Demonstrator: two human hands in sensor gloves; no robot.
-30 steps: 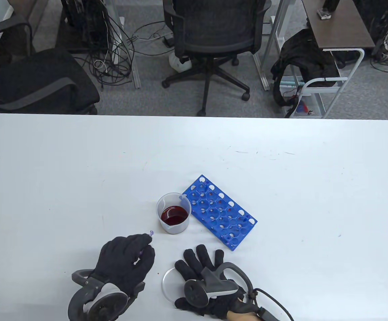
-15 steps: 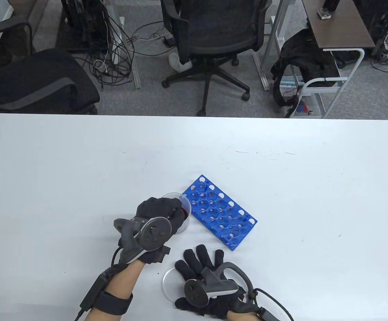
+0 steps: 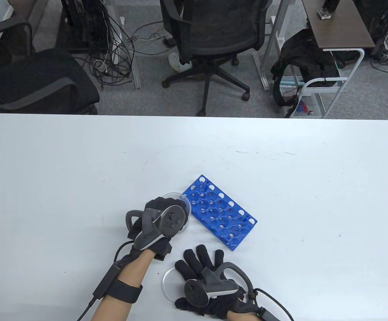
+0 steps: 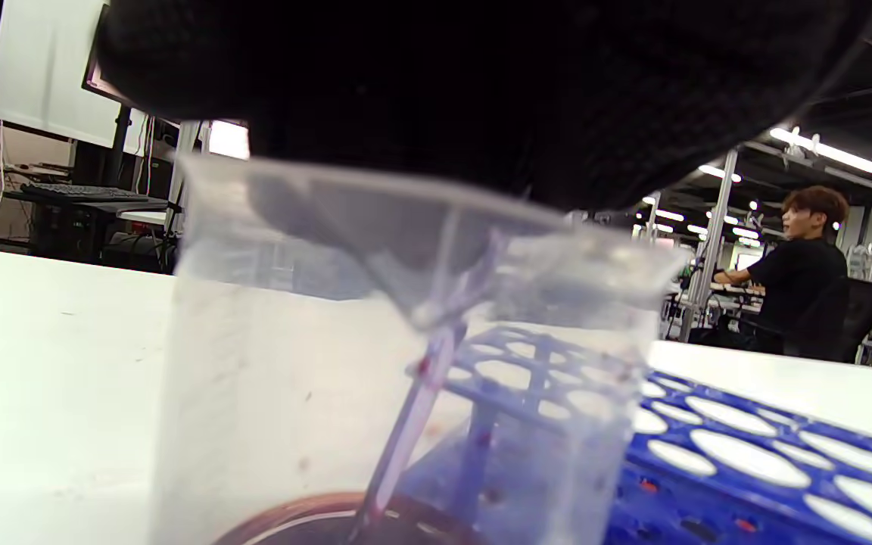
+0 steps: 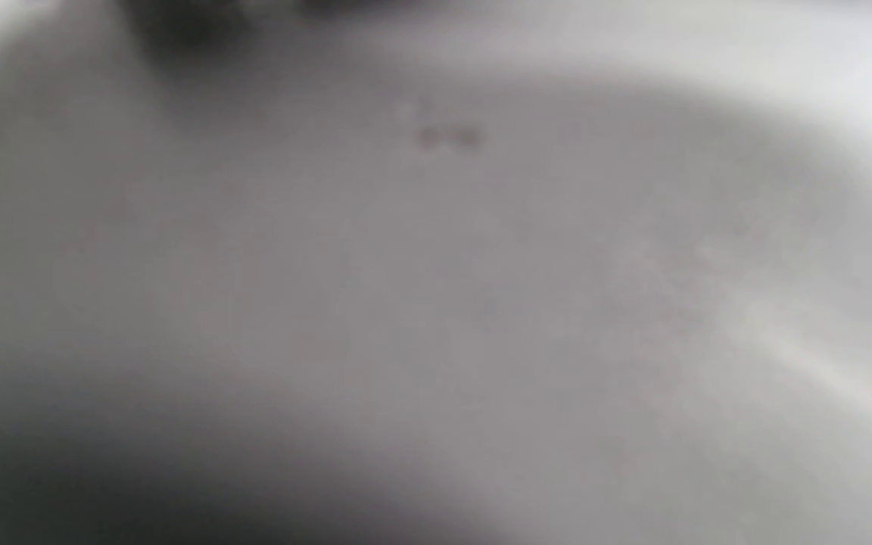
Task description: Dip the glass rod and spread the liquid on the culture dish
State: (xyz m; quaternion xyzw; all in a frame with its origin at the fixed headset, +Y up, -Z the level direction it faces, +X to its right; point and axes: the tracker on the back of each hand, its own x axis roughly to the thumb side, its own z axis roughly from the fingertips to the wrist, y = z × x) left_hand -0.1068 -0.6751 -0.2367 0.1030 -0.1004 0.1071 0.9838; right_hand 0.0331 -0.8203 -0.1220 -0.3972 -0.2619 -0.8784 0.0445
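Note:
My left hand is over the clear beaker of dark red liquid and hides most of it. It holds the glass rod, which slants down inside the beaker with its tip in the liquid. My right hand lies flat with fingers spread on the clear culture dish near the table's front edge. The right wrist view is a blur of grey surface.
A blue test tube rack lies just right of the beaker, also in the left wrist view. The white table stretches wide on both sides. Office chairs and cables stand beyond its far edge.
My left hand moved from the front of the table up to the beaker with the rod, then shifted a little further over it. The right hand has stayed on the dish.

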